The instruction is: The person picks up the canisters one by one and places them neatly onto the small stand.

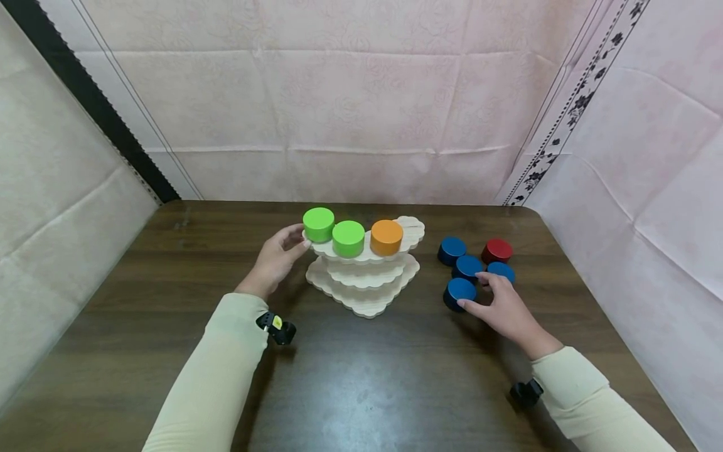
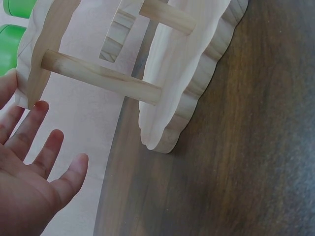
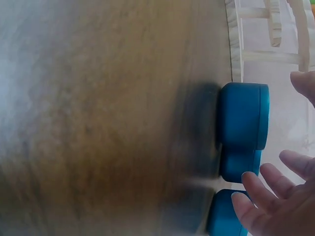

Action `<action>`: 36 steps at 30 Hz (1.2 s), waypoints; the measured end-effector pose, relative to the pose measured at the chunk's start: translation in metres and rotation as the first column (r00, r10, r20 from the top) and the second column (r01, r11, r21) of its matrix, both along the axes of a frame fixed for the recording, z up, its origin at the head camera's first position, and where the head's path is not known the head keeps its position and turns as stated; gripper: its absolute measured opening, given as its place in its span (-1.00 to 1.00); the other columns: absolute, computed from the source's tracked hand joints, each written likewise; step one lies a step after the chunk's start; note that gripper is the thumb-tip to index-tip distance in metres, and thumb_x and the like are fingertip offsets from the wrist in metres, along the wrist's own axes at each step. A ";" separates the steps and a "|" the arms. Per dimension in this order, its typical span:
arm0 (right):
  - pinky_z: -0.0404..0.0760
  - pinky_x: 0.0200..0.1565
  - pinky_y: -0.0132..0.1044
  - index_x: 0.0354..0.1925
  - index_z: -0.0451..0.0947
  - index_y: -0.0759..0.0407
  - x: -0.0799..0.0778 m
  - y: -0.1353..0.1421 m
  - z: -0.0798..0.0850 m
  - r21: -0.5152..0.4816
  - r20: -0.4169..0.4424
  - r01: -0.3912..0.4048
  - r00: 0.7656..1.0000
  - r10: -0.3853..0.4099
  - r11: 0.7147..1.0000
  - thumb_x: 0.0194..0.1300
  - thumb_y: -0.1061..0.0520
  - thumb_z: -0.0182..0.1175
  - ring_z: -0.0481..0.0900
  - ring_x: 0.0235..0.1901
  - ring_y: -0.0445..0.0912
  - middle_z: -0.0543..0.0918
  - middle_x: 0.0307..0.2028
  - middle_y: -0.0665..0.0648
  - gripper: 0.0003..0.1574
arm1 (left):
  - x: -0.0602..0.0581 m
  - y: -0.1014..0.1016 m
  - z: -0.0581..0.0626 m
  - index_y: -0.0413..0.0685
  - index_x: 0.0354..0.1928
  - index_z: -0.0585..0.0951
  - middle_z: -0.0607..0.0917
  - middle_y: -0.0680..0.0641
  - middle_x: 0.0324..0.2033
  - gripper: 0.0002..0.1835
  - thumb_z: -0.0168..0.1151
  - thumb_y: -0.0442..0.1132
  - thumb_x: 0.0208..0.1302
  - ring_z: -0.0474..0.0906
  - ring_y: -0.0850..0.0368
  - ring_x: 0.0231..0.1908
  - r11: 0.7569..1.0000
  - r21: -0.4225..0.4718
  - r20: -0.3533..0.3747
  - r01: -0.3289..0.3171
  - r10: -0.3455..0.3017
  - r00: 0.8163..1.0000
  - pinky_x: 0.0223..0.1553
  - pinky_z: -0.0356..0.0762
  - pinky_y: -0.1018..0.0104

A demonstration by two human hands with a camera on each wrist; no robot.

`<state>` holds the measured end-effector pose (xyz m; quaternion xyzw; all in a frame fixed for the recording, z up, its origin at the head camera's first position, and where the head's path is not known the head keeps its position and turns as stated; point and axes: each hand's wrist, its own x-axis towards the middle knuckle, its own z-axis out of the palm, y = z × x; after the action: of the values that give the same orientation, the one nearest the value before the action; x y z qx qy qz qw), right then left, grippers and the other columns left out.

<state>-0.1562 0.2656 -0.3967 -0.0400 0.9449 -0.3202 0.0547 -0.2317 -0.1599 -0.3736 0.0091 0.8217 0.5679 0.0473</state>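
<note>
A pale wooden tiered stand (image 1: 367, 302) with scalloped edges is on the table, its shelves joined by round dowels (image 2: 103, 76). On its top shelf are two green lidded round jars (image 1: 319, 226) and an orange one (image 1: 386, 237). My left hand (image 1: 275, 258) pinches the left end of that shelf, thumb above and fingertips below. Over the blue jars at right, my right hand (image 1: 504, 311) has its thumb and fingers spread around the front blue jar (image 1: 459, 294). In the right wrist view the fingers show a gap to this jar (image 3: 241, 117).
Behind the front jar stand more blue jars (image 1: 452, 250) and one red jar (image 1: 497, 251), close together. Fabric sheets (image 1: 361, 107) hang behind the brown table (image 1: 339, 376) and on both sides.
</note>
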 end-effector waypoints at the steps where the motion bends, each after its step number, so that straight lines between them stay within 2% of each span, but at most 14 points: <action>1: 0.46 0.10 0.21 0.38 0.10 0.37 0.000 0.000 -0.001 -0.003 0.004 0.000 1.000 0.000 1.000 0.23 -0.30 0.24 0.30 0.21 0.32 0.27 0.26 0.44 0.08 | 0.000 0.000 0.000 -0.02 0.43 0.25 0.37 -0.16 0.32 -0.41 0.10 -0.09 0.43 0.18 -0.09 0.37 1.000 -0.001 0.002 -0.002 0.002 1.000 0.31 0.24 -0.08; 13: 0.47 0.09 0.19 0.33 0.19 0.43 -0.009 0.001 -0.017 -0.020 0.017 -0.032 0.999 0.032 0.999 0.18 -0.24 0.32 0.36 0.14 0.30 0.32 0.20 0.47 0.06 | 0.000 -0.001 0.000 -0.01 0.44 0.24 0.35 -0.16 0.33 -0.41 0.09 -0.08 0.43 0.17 -0.11 0.38 1.000 -0.010 0.009 0.002 -0.002 1.000 0.31 0.21 -0.11; 27: 0.35 0.17 0.28 0.31 0.20 0.46 -0.016 -0.005 -0.021 0.027 -0.018 -0.041 0.999 0.042 0.999 0.15 -0.16 0.37 0.27 0.22 0.36 0.31 0.26 0.50 0.04 | 0.001 0.000 0.002 -0.01 0.44 0.24 0.34 -0.15 0.34 -0.41 0.09 -0.08 0.43 0.17 -0.11 0.38 1.000 -0.016 0.009 0.000 0.001 1.000 0.32 0.21 -0.09; 36: 0.35 0.16 0.30 0.31 0.19 0.47 -0.017 -0.005 -0.024 0.035 -0.016 -0.027 0.999 0.027 0.999 0.17 -0.10 0.36 0.26 0.23 0.38 0.30 0.26 0.50 0.00 | 0.001 0.001 0.002 -0.02 0.43 0.24 0.35 -0.16 0.33 -0.41 0.09 -0.09 0.43 0.17 -0.10 0.38 1.000 -0.014 0.006 0.000 0.000 1.000 0.32 0.21 -0.08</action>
<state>-0.1735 0.2601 -0.4203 -0.0545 0.9501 -0.3026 0.0520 -0.2311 -0.1594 -0.3720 0.0071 0.8256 0.5621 0.0499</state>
